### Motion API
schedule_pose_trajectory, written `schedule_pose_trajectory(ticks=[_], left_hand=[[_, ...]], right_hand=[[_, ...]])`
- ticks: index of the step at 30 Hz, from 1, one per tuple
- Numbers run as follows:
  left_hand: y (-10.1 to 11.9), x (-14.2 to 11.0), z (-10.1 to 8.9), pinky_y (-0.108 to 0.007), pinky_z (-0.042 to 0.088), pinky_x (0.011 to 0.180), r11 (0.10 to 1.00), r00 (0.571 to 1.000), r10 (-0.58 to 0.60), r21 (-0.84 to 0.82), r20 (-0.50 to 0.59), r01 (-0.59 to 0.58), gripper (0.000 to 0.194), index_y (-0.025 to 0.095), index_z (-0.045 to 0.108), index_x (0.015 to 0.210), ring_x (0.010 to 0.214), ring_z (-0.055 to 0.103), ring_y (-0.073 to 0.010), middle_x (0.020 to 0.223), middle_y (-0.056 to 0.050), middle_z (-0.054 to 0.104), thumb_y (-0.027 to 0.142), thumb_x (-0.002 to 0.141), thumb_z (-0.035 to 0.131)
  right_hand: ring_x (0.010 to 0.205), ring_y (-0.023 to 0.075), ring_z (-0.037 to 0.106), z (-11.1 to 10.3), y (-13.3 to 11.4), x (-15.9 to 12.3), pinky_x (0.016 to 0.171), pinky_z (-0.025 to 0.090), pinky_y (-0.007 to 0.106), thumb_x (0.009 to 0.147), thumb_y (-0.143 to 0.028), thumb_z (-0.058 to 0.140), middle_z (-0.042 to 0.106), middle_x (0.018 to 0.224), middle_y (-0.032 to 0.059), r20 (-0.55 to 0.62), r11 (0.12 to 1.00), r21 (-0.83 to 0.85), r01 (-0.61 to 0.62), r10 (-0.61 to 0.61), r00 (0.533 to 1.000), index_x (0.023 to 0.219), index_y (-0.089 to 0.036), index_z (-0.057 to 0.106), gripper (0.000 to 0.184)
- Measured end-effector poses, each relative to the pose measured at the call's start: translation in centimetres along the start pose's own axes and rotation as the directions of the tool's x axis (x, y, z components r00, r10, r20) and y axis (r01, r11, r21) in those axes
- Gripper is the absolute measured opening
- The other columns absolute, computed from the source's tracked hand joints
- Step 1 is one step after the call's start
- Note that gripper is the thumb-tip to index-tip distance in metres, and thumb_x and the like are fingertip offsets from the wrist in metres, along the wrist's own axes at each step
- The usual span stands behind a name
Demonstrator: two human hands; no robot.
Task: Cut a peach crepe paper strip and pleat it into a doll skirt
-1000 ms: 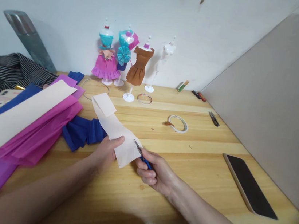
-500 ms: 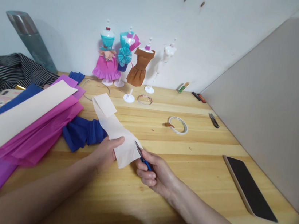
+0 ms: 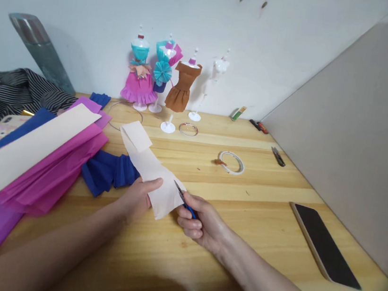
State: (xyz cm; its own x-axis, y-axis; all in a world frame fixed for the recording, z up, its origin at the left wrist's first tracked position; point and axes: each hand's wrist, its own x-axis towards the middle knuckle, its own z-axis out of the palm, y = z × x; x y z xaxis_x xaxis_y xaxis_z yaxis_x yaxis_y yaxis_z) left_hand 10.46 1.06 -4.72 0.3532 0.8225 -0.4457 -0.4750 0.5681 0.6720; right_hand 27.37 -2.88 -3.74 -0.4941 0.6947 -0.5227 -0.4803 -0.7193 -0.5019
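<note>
My left hand (image 3: 141, 199) grips a pale pink strip of crepe paper (image 3: 153, 169), thumb on top and fingers beneath. The strip's far end is folded over on itself. In my right hand (image 3: 200, 220) is a small pair of blue-handled scissors (image 3: 186, 204), fingers closed round the handles. Their dark blades point up and left and lie against the strip's right edge; I cannot tell how far they have cut. Gathered dark blue crepe paper (image 3: 108, 172) lies just beyond my left hand.
Several small dress forms stand by the wall, one in a brown paper dress (image 3: 182, 86). Coloured paper sheets (image 3: 51, 165) fill the left side, near a striped cloth (image 3: 18, 93) and a bottle (image 3: 43, 51). A tape roll (image 3: 237, 171), a cutter (image 3: 278, 157) and a phone (image 3: 326, 244) lie rightward.
Almost nothing differs. The scissor tips have shifted very slightly up and left against the paper. My left hand keeps its grip on the strip.
</note>
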Motion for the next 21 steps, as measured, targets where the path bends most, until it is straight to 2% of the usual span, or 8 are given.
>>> schedule_pose_trajectory(ticks=[6, 9, 11, 13, 17, 21], left_hand=[[0.3, -0.1, 0.0, -0.04, 0.048, 0.085, 0.999, 0.999, -0.018, 0.031, 0.029, 0.017, 0.021, 0.013, 0.071, 0.083, 0.088, 0.067, -0.03, 0.091, -0.012, 0.073, 0.027, 0.068, 0.073], [0.7, -0.2, 0.3, -0.041, 0.048, 0.087, 0.995, 0.994, -0.096, -0.01, 0.061, 0.096, 0.03, 0.01, 0.07, 0.084, 0.087, 0.067, -0.0297, 0.093, -0.016, 0.073, 0.037, 0.073, 0.068], [0.8, -0.2, 0.4, -0.04, 0.049, 0.086, 0.99, 0.99, -0.132, -0.044, 0.041, 0.133, 0.036, 0.009, 0.069, 0.084, 0.088, 0.067, -0.0295, 0.094, -0.017, 0.072, 0.043, 0.075, 0.066], [0.7, -0.1, 0.3, -0.04, 0.049, 0.085, 0.993, 0.994, -0.104, -0.05, -0.013, 0.103, 0.036, 0.009, 0.068, 0.084, 0.088, 0.067, -0.029, 0.094, -0.017, 0.072, 0.042, 0.072, 0.069], [0.0, 0.1, 0.0, -0.038, 0.05, 0.082, 1.0, 0.993, 0.02, 0.001, -0.116, -0.02, 0.034, 0.01, 0.067, 0.087, 0.084, 0.067, -0.0264, 0.088, -0.012, 0.073, 0.028, 0.061, 0.079], [-0.4, 0.1, -0.1, -0.037, 0.05, 0.079, 0.999, 0.991, 0.036, 0.015, -0.13, -0.035, 0.038, 0.009, 0.067, 0.088, 0.082, 0.067, -0.0257, 0.086, -0.011, 0.073, 0.027, 0.057, 0.081]], right_hand=[[0.036, -0.0003, 0.016, -0.1, 0.3, -0.1, 0.033, 0.005, 0.014, 0.07, -0.036, 0.074, 0.039, 0.051, -0.0095, 0.0, 1.0, -0.008, 0.006, -0.006, 1.0, 0.07, -0.019, 0.04, 0.039], [0.035, -0.0005, 0.017, -0.1, 0.3, -0.3, 0.033, 0.005, 0.013, 0.069, -0.037, 0.076, 0.039, 0.05, -0.0095, -0.013, 1.0, -0.012, -0.001, 0.0, 1.0, 0.069, -0.019, 0.039, 0.041], [0.035, -0.0005, 0.017, -0.1, 0.3, -0.3, 0.033, 0.006, 0.013, 0.069, -0.037, 0.075, 0.039, 0.05, -0.0096, -0.018, 1.0, -0.023, -0.003, 0.003, 1.0, 0.069, -0.019, 0.039, 0.041], [0.035, -0.0004, 0.017, -0.1, 0.3, -0.4, 0.033, 0.006, 0.013, 0.07, -0.038, 0.074, 0.038, 0.05, -0.0097, -0.019, 0.999, -0.039, -0.007, 0.006, 1.0, 0.069, -0.019, 0.039, 0.04], [0.035, -0.0005, 0.018, -0.1, 0.4, -0.6, 0.033, 0.006, 0.013, 0.07, -0.038, 0.074, 0.038, 0.051, -0.0095, -0.038, 0.999, -0.049, -0.001, -0.001, 0.999, 0.07, -0.018, 0.04, 0.039], [0.035, -0.0009, 0.019, -0.1, 0.3, -0.7, 0.033, 0.006, 0.013, 0.068, -0.039, 0.075, 0.04, 0.051, -0.0093, -0.045, 0.999, -0.022, -0.023, 0.022, 0.999, 0.072, -0.018, 0.042, 0.04]])
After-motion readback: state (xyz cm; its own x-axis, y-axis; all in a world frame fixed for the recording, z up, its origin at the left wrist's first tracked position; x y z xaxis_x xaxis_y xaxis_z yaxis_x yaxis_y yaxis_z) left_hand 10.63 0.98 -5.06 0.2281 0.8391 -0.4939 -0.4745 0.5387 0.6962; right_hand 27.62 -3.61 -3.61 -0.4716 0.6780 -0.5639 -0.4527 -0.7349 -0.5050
